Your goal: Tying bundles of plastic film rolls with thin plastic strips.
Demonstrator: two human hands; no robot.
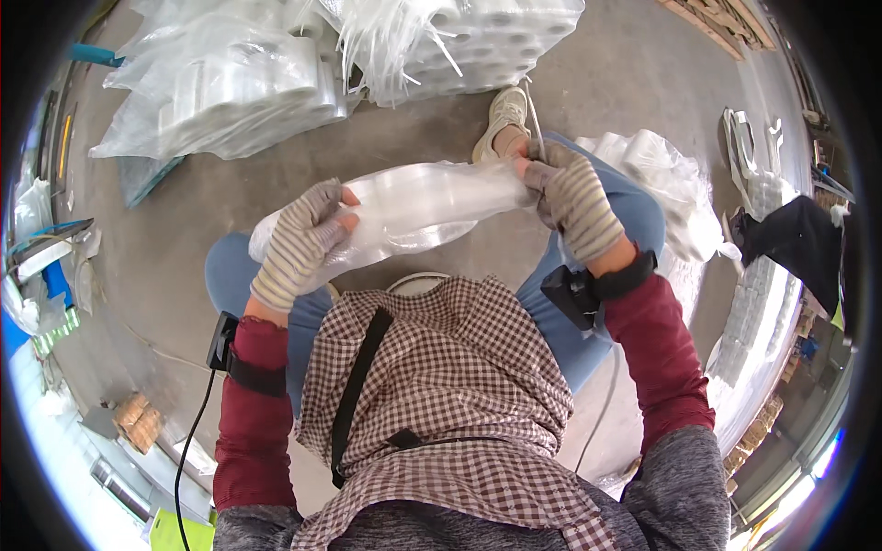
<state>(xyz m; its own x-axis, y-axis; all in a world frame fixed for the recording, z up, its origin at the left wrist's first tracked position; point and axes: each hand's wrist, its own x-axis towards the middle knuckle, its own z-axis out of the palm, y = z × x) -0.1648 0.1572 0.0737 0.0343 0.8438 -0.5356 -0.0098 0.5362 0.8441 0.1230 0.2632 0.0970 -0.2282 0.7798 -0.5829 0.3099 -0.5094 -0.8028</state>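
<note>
A long, clear plastic bag (427,197) with whitish rolls inside stretches across my lap, between both hands. My left hand (303,241), in a striped fingerless glove, is closed on the bag's left part, thumb and fingertips pressing into the film. At the other end my right hand (581,200), gloved the same way, pinches the bag's gathered end. A thin white strip (533,108) rises from the right fingers; how it runs around the bag end is hidden by them.
Large clear bags of rolls (248,96) lie on the floor ahead, with a bundle of white strips (390,46) on them. Beside my right knee sits another filled bag (648,170). Farther right are loose strips (742,142) and a black sheet-like item (795,241). A cable (193,441) hangs from my left wrist.
</note>
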